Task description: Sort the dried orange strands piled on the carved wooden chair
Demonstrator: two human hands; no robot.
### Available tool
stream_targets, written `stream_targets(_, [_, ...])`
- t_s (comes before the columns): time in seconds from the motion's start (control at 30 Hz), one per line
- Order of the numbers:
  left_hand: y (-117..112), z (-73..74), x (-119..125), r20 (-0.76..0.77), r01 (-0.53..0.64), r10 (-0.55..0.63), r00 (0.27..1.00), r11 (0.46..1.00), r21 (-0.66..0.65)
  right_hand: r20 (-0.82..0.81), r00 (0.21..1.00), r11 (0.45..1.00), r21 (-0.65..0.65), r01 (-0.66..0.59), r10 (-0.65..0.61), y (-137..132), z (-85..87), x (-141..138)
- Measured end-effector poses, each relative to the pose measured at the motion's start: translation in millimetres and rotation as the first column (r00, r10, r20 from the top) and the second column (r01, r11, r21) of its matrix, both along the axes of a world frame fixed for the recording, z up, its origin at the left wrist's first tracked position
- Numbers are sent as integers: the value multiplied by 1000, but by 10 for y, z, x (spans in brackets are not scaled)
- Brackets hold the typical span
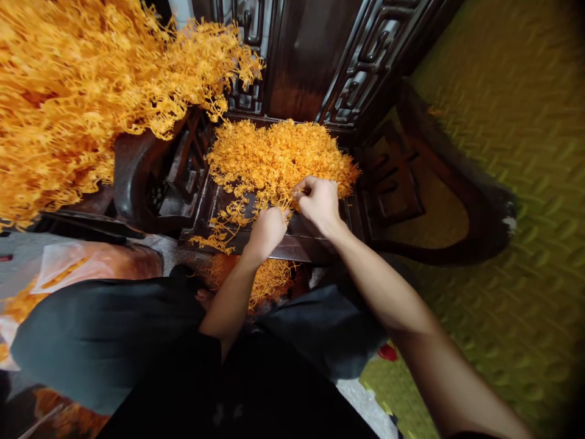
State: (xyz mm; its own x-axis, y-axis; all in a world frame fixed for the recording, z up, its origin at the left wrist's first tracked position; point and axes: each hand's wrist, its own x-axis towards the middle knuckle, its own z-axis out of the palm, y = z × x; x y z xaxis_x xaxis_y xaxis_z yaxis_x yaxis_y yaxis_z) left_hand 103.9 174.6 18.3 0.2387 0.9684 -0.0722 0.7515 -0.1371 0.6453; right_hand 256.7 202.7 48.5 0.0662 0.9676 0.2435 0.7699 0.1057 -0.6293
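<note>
A heap of orange, curly plastic-looking pieces (278,152) lies on the dark carved wooden chair seat (301,235), right before my hands. At the heap's front edge my left hand (269,230) is closed, its fingers pinching a thin orange strand. My right hand (320,204) sits just to the right and slightly higher, thumb and forefinger pinched on the same orange bits. The two hands are close together but apart. Loose orange strands (223,225) trail over the seat to the left of my left hand. What exactly the fingertips grip is partly hidden.
A much larger orange pile (82,103) rises at the upper left, beside the chair's left armrest (137,174). More orange strands (269,283) lie below the seat between my legs. A plastic bag (77,265) stands at left. Yellow-green textured matting (516,305) covers the right side.
</note>
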Motion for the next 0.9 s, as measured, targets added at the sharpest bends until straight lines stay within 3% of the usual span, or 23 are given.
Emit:
stream_targets(0.13, [57,14,54,-73,37,-37,997,999,2,-18,998,998,-17,65,-65,80,-111,-51])
stream_targets(0.27, [120,50,58,-43,54,-56,998,998,-37,-64,993,994,-60,91,-94,142,-182,-72])
stream_targets(0.33, [109,69,24,-14,54,-55,998,996,-74,-97,989,992,-81,101,-109,226,-193,39])
stream_targets(0.4, [65,85,-43,26,78,-75,997,989,-124,-155,969,981,-52,188,-194,355,-171,273])
stream_targets(0.5, [-2,93,-155,126,90,-68,990,980,-175,-397,827,907,-31,421,-397,520,-72,695])
stream_targets(0.53, [-9,89,-177,168,68,-37,985,981,-182,-505,766,903,-67,424,-397,534,-29,795])
stream_targets(0.63, [24,63,-182,367,-26,112,924,972,-232,-705,681,979,-181,97,-198,413,93,870])
stream_targets(0.73, [71,40,-160,633,-31,274,724,930,-367,-793,609,951,-210,-225,-31,171,196,745])
stream_targets(0.8, [78,36,-170,725,-4,350,594,902,-432,-818,575,933,-196,-302,14,49,252,677])
stream_targets(0.9, [60,46,-200,758,-7,373,535,899,-437,-823,567,919,-195,-343,37,-31,301,655])
